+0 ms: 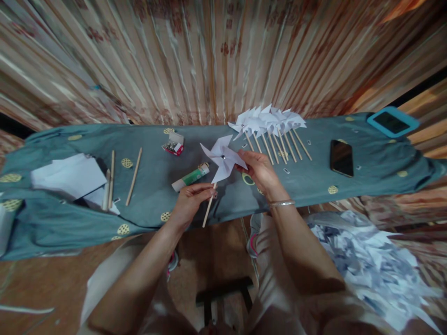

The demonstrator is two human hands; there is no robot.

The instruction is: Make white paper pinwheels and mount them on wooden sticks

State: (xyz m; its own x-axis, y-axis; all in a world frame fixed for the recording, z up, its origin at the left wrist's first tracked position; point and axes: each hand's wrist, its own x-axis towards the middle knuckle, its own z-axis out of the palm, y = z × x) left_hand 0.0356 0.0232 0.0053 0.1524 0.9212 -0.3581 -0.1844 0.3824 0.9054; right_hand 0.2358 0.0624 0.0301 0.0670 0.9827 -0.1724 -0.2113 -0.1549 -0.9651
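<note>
A white paper pinwheel (223, 158) with a small metal pin at its centre is held up over the middle of the cloth-covered table. My left hand (192, 200) pinches its wooden stick (208, 211) just below the blades. The fingers of my right hand (260, 170) close on the tip of the right-hand blade. A green and white glue stick (190, 177) lies just left of the pinwheel, by my left hand. Behind it stands an open red and white box of pins (173, 144).
Several finished pinwheels (268, 122) overlap at the table's back. Left are paper sheets (70, 176) and loose sticks (133, 177). A phone (342, 158) and a blue-framed device (393, 122) lie right. Below, right, is a heap of white paper shapes (380, 265).
</note>
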